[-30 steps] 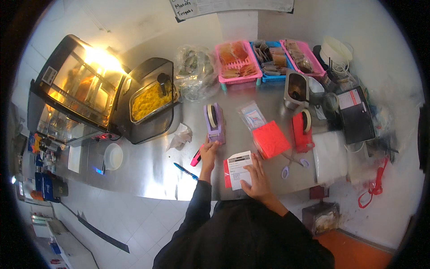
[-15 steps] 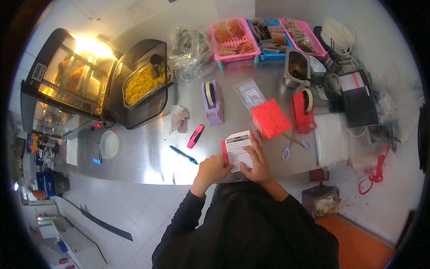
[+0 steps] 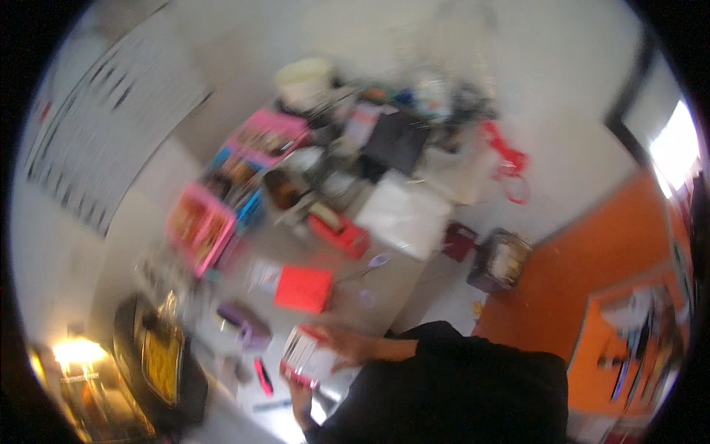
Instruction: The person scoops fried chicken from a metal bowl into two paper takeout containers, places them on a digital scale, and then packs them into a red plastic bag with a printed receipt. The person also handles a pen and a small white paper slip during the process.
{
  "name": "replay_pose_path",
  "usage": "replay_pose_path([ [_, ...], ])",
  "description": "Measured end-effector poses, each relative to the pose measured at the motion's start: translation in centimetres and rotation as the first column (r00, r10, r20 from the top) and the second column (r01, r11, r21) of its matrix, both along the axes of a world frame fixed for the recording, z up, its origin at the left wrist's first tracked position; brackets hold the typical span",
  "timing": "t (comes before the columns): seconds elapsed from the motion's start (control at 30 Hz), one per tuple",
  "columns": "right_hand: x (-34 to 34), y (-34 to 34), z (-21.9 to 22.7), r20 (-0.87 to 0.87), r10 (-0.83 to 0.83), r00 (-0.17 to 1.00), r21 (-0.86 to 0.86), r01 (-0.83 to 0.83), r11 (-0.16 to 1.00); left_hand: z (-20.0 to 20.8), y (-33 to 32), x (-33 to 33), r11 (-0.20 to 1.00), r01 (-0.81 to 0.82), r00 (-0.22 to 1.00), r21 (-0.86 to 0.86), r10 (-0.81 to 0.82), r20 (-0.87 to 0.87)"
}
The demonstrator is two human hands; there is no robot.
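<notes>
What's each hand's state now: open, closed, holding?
Left hand: at the white paper slip's edge; grip too blurred to tell.
Right hand: open, against the slip.

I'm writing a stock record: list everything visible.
Counter: 1, grey, centre
Slip: 1, white, counter's front
Stack: 1, red, beyond slip
Tape dispensers: 2, purple and red, near stack
Highlighter: 1, pink, lower left
Pen: 1, blue, lower left
Scissors: 1, lilac-handled, right of stack
Baskets: 3, pink and blue, back
Plastic stack: 1, white, beyond scissors
Food: one batch, yellow, lower left
Lit case: 1, dark, lower left
Board: 1, white, upper left
Strap: 1, red, upper right
Orange surface: 1, orange, right
Blurred clutter: uncounted, mixed, top
Clothing: 1, black, bottom
Left hand: 1, bare, at slip
Right hand: 1, bare, at slip
</notes>
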State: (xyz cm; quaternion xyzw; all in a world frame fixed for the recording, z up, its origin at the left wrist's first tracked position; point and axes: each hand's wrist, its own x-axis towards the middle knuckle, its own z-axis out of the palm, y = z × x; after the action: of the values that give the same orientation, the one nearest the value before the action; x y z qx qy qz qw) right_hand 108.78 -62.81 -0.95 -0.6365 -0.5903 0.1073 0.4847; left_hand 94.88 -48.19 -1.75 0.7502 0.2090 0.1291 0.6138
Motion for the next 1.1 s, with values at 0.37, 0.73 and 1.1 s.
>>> replay_pose_path([
  [0.37,16.3,-13.8,-4.3,0.370,-0.829,0.419,0.085,0.874,0.479,9.5,-0.5,9.5,0.833,-0.346,0.882,0.432,0.131,0.453],
  [0.73,26.6,-22.5,-7.7,0.295,-0.568,0.769,-0.152,0.624,0.766,9.1,-14.0,21.2,0.941,0.292,0.893,0.168,-0.332,0.304],
  [1.1,36.1,-34.7,3.3,0.208,-0.921,0.330,0.432,0.814,0.389,12.2,-25.4,31.8,0.603,0.641,0.690,0.475,-0.724,-0.013],
])
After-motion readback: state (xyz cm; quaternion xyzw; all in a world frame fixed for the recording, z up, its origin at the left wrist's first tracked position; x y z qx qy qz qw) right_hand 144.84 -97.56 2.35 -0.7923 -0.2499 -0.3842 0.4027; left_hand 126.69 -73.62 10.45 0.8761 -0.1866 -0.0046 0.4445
